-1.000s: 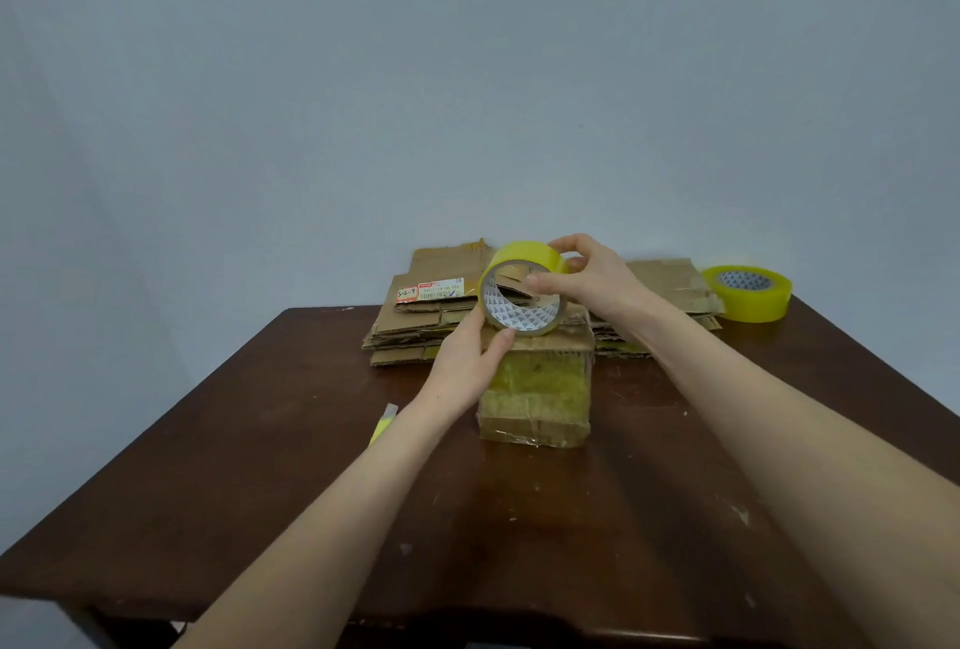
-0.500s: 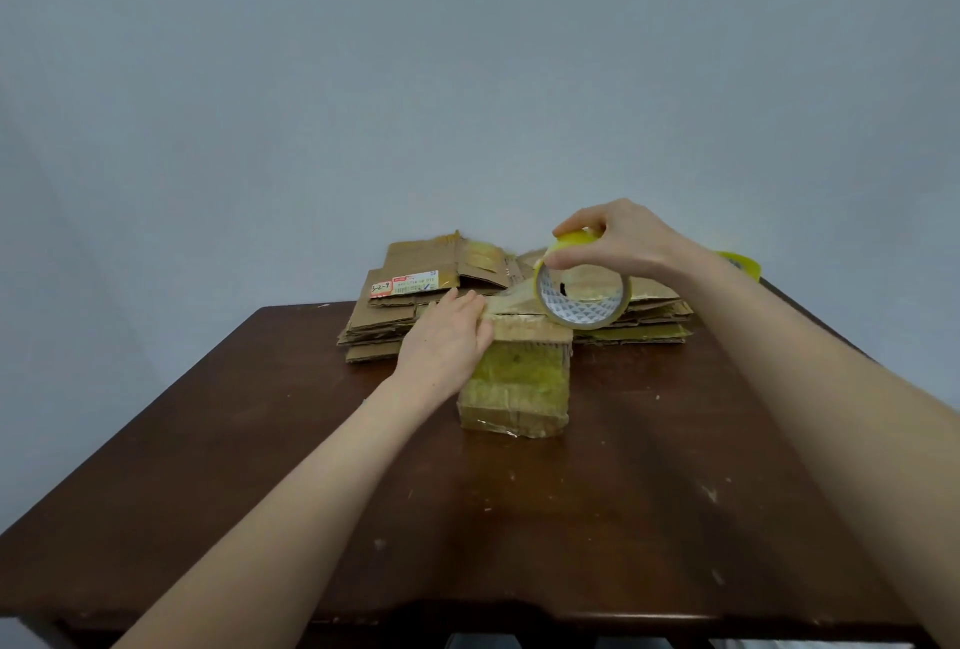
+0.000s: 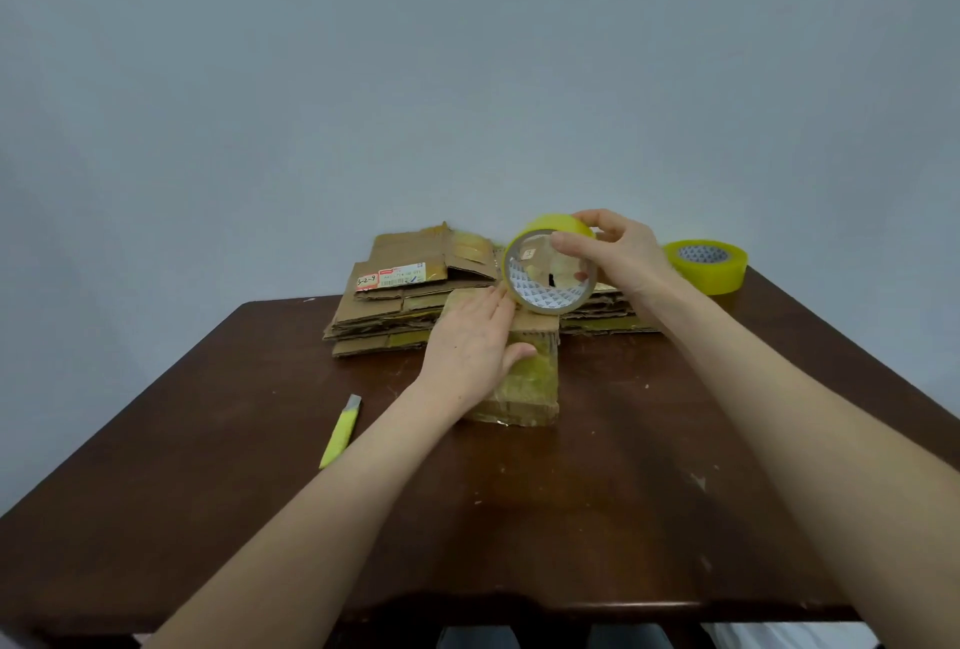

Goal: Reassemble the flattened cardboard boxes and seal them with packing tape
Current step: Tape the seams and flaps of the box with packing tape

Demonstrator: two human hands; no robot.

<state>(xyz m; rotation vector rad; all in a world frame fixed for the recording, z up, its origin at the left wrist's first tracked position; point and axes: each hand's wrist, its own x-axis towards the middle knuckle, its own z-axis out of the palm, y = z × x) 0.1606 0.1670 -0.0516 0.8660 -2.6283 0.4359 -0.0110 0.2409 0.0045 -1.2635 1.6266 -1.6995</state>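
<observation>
A small assembled cardboard box (image 3: pixel 530 383), its front covered in yellowish tape, stands in the middle of the dark wooden table (image 3: pixel 597 518). My left hand (image 3: pixel 470 344) lies flat over the box's top left, thumb down its front face. My right hand (image 3: pixel 615 253) grips a yellow tape roll (image 3: pixel 549 271) held on edge just above the box's top right. Behind the box lies a stack of flattened cardboard boxes (image 3: pixel 400 300).
A second yellow tape roll (image 3: pixel 707 264) lies flat at the table's far right corner. A yellow utility knife (image 3: pixel 340 432) lies on the table left of my left forearm. A plain grey wall stands behind the table.
My left hand has flattened onto the box's top with the thumb down the front. My right hand has shifted the roll slightly over the box. The view has tilted, showing the knife and second roll again.
</observation>
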